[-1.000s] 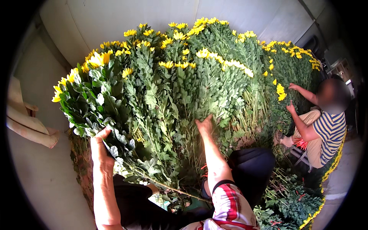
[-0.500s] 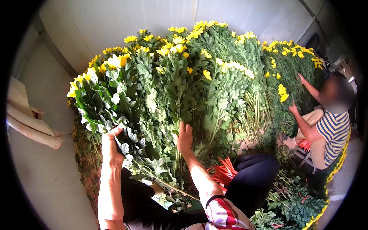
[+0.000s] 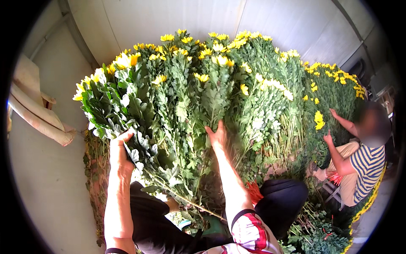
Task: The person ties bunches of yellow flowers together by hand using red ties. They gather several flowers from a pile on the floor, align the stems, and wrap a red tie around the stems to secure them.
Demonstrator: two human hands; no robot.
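Note:
My left hand is closed around the stems of a leafy bunch of yellow chrysanthemums, whose heads point up and away to the left. A long bare stem from this side slants down toward my lap. Further right, my right hand has thumb and fingers around a leafy chrysanthemum stem with yellow blooms at its top. The fingertips are partly hidden by leaves. Behind both hands, a wide heap of chrysanthemums leans toward the wall.
A pale wall rises behind the heap. Red ties lie by my dark-clad knee. At right a person in a striped shirt sits on a low stool, reaching into flowers. More cut stems lie lower right; rolled material stands left.
My right hand has moved up and to the right, and the chrysanthemum stem with it has shifted right. The left hand keeps its bunch nearly in place. The view has tilted slightly.

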